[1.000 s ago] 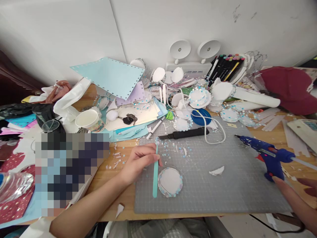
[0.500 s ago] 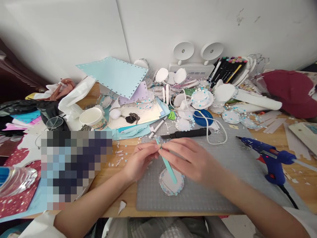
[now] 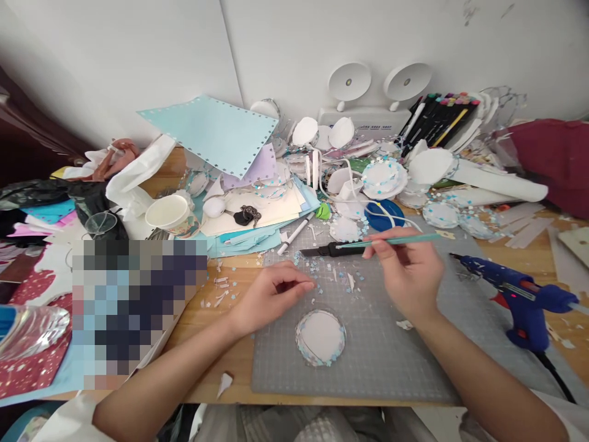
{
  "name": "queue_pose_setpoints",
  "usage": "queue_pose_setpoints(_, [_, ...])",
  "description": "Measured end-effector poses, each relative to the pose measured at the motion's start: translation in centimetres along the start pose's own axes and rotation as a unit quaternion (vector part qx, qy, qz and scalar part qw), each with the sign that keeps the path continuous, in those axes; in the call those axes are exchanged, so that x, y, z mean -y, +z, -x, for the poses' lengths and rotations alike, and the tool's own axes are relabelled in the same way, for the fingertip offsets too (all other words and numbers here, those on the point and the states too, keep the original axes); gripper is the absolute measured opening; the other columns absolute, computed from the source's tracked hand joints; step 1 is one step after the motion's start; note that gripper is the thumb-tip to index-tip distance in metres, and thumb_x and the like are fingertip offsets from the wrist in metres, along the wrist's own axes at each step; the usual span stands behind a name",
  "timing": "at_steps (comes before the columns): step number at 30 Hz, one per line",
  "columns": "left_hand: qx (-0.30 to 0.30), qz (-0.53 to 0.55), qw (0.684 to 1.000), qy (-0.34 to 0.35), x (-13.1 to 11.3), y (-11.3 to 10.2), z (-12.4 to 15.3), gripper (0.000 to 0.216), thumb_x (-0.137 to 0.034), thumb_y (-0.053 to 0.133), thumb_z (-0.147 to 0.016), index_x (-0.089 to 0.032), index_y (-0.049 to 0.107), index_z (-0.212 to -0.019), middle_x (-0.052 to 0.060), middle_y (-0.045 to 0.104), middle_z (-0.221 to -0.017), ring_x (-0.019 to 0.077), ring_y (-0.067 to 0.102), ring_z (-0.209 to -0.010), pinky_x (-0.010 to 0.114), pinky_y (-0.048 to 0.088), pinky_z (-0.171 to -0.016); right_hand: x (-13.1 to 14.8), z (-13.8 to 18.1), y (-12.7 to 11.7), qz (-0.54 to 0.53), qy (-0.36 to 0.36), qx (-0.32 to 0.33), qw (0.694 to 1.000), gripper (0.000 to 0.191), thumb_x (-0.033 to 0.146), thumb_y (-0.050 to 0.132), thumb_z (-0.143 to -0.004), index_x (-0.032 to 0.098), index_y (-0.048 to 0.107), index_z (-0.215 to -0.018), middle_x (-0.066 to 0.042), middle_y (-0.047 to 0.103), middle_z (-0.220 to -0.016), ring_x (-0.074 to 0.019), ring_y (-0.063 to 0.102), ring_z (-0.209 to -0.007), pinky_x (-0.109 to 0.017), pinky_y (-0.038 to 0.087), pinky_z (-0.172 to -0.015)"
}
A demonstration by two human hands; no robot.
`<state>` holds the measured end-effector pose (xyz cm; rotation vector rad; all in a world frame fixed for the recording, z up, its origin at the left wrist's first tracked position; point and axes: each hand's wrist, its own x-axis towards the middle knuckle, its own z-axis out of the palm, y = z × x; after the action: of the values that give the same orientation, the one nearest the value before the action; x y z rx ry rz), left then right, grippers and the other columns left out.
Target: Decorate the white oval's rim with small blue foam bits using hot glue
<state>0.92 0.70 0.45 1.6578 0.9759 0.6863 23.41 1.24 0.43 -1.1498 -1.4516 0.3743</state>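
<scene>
My right hand pinches a thin teal paper strip, held level above the grey cutting mat. My left hand rests at the mat's left edge with its fingers curled toward the thumb; whether they hold anything I cannot make out. A round white disc with a blue-speckled rim lies on the mat between and below both hands. Blue and white confetti bits are scattered just beyond my left fingertips. A black utility knife lies at the mat's far edge, under the strip.
A blue glue gun stands on the mat's right side with its cable trailing off. A paper cup, stacked coloured paper sheets, keys, a marker set, a twin-head lamp and more discs crowd the back.
My right hand has taken the teal strip out of my left hand and lifted it up and to the right, away from the disc. My left hand stays by the mat's edge.
</scene>
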Motion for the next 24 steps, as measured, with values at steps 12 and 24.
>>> queue_pose_setpoints(12, [-0.060,0.192,0.978,-0.061,-1.4,-2.7,-0.2,0.026,-0.034,0.052,-0.089,-0.013,0.067,-0.091,-0.002,0.054,-0.054,0.0052,0.039,-0.042,0.016,0.031,-0.040,-0.4,0.3,-0.3,-0.175,0.136,0.004,0.975,0.009,0.031,0.063,-0.083,0.022,0.060,-0.085,0.002,0.057,-0.065,-0.0123,0.055,-0.054,-0.029,0.045,-0.053])
queue_pose_setpoints(24, [0.192,0.012,0.972,-0.136,0.1,0.0,0.5,0.028,-0.039,0.060,-0.084,-0.014,0.064,-0.095,-0.003,0.056,-0.062,0.0053,0.049,-0.046,0.016,0.040,-0.046,0.5,0.4,-0.4,-0.220,0.171,0.016,0.960,0.006,0.029,0.064,-0.082,0.023,0.063,-0.084,0.002,0.056,-0.066,-0.0116,0.054,-0.055,-0.030,0.042,-0.054])
